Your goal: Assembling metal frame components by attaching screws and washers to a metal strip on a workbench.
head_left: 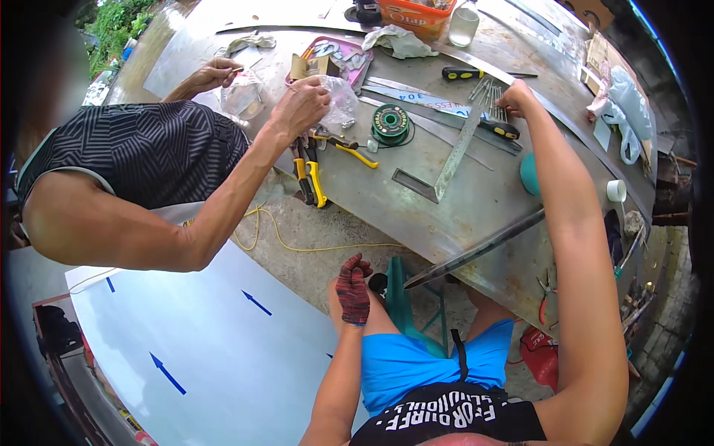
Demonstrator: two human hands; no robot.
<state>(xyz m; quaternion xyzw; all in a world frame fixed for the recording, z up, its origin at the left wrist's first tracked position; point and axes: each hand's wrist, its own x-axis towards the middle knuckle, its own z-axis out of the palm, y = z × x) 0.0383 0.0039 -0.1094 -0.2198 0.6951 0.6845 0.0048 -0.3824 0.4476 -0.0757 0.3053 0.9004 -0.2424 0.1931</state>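
— Two hands of the wearer showing, plus a co-worker on the left. What's the right hand (518,98) doing?

— It's reaching far across the metal table (476,208), fingers curling down onto a bundle of thin metal rods (493,102). Looks like it's pinching them, but can't tell how firm the grip is.

— And the left hand (352,288)?

— It's wearing a dark red knit glove, hanging low over the knee w/ fingers bent loosely, holding nothing. It's sitting well apart from the table edge.

— What's lying near the rods?

— A steel square (451,157) is lying just beside them, its long arm running down-left. A screwdriver w/ black-yellow handle (467,73) is sitting above, near the back. A green spool of wire (390,123) is resting to the left, btwn the rods and the co-worker.

— What's the co-worker doing?

— Person in a striped dark shirt is leaning in from the left. One hand (300,106) is gripping a clear plastic bag (341,102); the other hand (216,74) is pinching sth small above another clear bag (242,95), can't tell what.

— Other tools?

— Yellow-handled snips (311,177) are lying at the table's near edge, yellow pliers (343,146) just right of them. A big white sheet w/ blue arrows (201,349) is lying below, lower left.
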